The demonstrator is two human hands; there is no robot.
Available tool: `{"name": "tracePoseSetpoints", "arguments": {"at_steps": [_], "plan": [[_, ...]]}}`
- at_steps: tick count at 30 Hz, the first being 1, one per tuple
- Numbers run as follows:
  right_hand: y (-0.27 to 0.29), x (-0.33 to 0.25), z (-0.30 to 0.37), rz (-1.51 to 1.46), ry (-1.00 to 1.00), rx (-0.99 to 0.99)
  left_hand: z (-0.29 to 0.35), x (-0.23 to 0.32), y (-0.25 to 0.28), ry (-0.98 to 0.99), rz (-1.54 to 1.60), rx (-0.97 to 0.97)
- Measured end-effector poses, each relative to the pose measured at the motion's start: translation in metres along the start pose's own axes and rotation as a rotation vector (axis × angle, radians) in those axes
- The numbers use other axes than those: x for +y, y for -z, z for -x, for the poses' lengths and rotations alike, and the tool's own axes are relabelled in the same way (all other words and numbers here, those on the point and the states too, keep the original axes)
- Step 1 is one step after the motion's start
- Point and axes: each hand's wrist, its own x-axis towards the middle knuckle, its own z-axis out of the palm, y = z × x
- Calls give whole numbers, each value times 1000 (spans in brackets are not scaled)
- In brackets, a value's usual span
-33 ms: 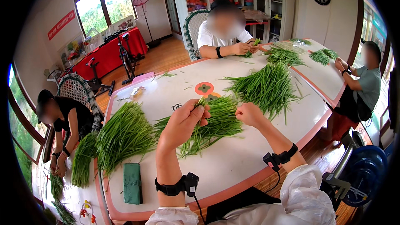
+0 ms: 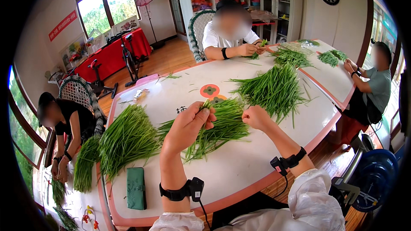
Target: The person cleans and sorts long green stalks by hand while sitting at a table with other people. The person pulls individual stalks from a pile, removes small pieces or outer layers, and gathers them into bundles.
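Note:
My left hand is closed around a small bunch of green chives, whose pale ends poke out above the thumb. To its right, my right hand is curled closed; whatever its fingers hold, if anything, is hidden. Beneath and between both hands lies a loose heap of chives on the white table. A larger chive pile sits left of my left forearm. Beyond my right hand spreads another thick pile.
A green phone case lies near the table's front left. Co-workers sit across, at the left and at the right, each handling greens. More chives hang over the left table edge. A blue bin stands at lower right.

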Motion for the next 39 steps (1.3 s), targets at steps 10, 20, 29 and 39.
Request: {"name": "tracePoseSetpoints", "arguments": {"at_steps": [10, 20, 29, 39], "plan": [[47, -53, 25, -249, -116, -57, -1, -1, -2, -104, -178, 84], [82, -127, 42, -116, 297, 174, -4, -3, -14, -40, -302, -2], [85, -141, 25, -256, 324, 280, -4, 1, -15, 27, -224, -87], [29, -59, 15, -290, 35, -94, 3, 2, -3, -28, -190, 29]]}}
